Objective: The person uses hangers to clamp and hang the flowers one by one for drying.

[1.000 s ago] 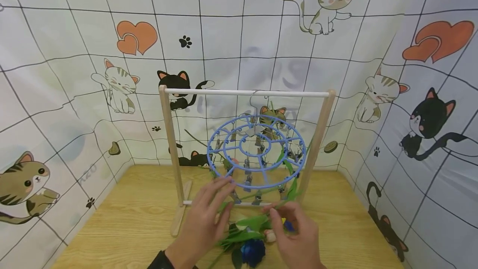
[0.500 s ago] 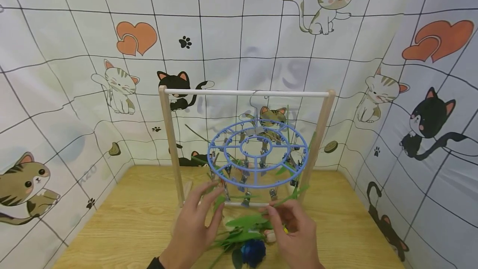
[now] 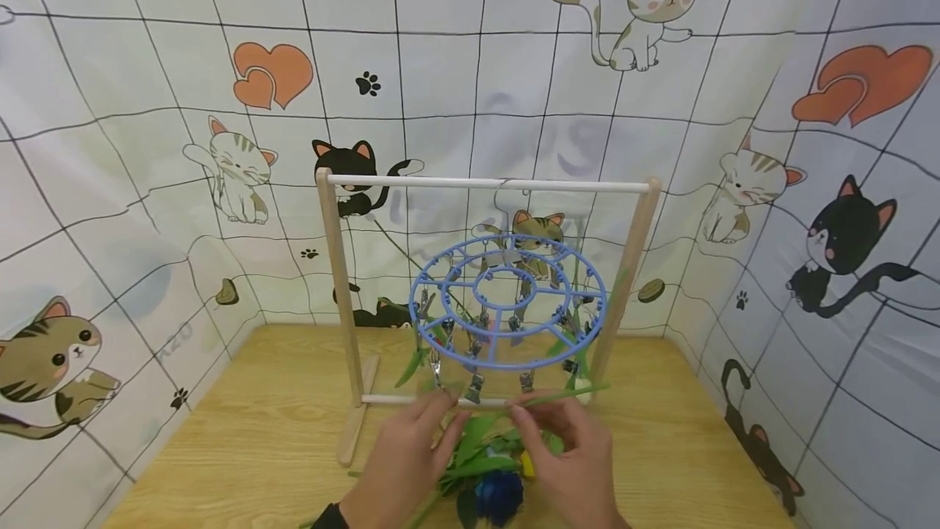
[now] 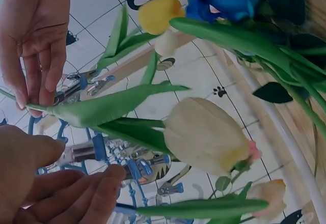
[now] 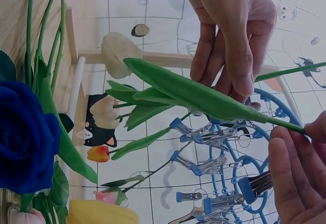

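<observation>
Right hand: fingers clamped on the stem of a white tulip, bloom downward, held at the near side of the blue hanger. Left hand: thumb and fingers apart, beside a clip; contact with it is hard to judge from these angles. Blue rose lies on the near part of the counter.

Step in hand, as judged: fastening the stem to the clip. Best done by steadying the swinging hanger, opening the clip fully with the left fingers, and feeding in bare stem clear of the leaf. Right fingers should let go only once the clip bears the flower's weight.
</observation>
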Tool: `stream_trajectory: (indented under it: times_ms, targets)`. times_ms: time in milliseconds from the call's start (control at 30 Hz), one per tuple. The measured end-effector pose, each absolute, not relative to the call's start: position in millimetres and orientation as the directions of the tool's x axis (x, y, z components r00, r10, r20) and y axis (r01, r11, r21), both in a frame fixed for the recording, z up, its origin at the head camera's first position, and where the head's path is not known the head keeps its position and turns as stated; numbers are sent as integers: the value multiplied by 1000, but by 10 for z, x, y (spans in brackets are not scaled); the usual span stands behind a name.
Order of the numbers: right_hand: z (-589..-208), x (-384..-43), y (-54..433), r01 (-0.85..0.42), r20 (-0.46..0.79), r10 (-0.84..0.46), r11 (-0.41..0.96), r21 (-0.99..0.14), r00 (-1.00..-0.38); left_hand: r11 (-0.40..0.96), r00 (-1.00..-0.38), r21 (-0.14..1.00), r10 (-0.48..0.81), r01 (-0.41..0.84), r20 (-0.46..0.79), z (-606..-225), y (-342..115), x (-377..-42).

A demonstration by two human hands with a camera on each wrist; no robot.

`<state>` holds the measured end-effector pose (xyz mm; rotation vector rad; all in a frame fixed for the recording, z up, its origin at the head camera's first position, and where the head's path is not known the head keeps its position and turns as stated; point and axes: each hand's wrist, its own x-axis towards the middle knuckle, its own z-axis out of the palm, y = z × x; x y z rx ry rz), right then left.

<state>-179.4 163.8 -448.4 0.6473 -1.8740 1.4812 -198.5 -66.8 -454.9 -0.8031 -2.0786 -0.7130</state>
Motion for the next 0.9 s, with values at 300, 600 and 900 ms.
stream_trajectory:
  times_ms: [300,600,900]
  targets:
    - [-4499,-1805,1646,-696,707,-1,173,-696,-707,626,-613,348,271,697,742,-4471,-558,-2060]
    - [-4485,-1831,1615,-701,704,-21,110,-704,-710,531,-708,536,187,657,681,-4437,-501,-2114]
    - [-4468,-1843,1568,-684,690,13,122,-720,-724,499,-687,547,147,673,711,-4364,-490,-2153]
